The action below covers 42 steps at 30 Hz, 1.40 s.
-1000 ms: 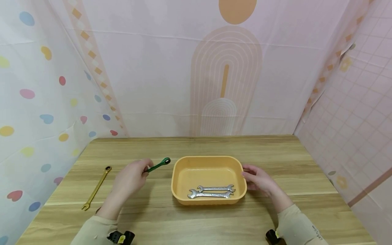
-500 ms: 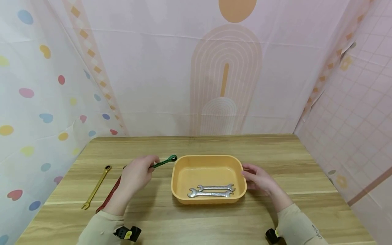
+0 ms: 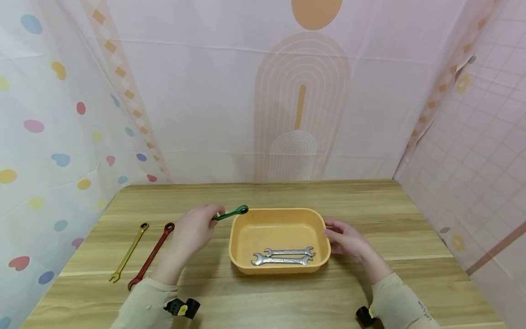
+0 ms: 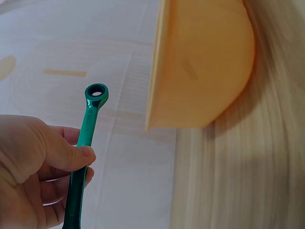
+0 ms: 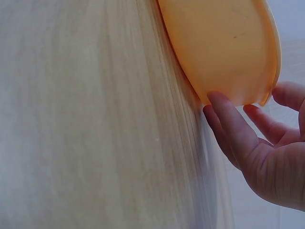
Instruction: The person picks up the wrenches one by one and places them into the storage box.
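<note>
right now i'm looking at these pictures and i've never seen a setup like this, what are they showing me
There's no machine here, only a person working bare-handed. The wide view comes from a camera on the person's head, looking forward and down. The two close-ups come from wrist cameras, so the scene looks turned sideways in them. On the wooden table stands an orange tray with two silver wrenches inside; to its left lie a gold wrench and a red wrench. The left hand holds a green wrench between thumb and fingers, above the table. The right hand touches the tray's outer right end.
</note>
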Available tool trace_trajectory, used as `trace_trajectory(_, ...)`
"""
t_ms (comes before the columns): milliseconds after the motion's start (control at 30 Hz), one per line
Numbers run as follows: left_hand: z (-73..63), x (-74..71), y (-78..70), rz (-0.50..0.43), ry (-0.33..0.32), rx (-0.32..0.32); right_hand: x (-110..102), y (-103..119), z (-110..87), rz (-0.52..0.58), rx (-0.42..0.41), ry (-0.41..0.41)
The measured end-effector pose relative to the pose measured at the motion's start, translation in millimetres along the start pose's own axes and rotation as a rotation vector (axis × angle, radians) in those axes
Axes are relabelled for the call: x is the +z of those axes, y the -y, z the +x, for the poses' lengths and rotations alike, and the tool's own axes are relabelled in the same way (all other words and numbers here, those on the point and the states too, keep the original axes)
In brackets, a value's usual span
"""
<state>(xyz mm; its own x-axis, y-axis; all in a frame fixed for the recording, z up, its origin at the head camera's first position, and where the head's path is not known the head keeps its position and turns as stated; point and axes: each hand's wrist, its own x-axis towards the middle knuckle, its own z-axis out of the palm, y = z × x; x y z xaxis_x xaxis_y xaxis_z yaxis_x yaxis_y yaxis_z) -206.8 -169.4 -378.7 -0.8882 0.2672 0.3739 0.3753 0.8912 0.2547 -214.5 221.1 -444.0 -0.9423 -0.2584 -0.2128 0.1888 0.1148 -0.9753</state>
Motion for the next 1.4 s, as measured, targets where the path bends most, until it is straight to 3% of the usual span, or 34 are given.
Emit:
trace_trajectory(233, 9.6, -3.9, -14.0, -0.017, 0.038, -0.024, 0.1, -0.5, 0.9, -0.003, 0.003, -0.012)
trace_trajectory(600, 22.3, -5.7, -35.2, -0.065, 0.025, 0.038, 0.1, -0.8, 0.1, -0.020, -0.004, -0.012)
trace_trajectory(1100, 35.2, 1.7, -59.3, -0.066, 0.103, 0.102, 0.7, -0.4, -0.2, -0.007, -0.020, 0.010)
trace_trajectory(1400, 40.0, 7.7, -75.2, -0.070, 0.106, 0.211, -0.2, -0.8, -0.8, -0.002, -0.016, -0.003)
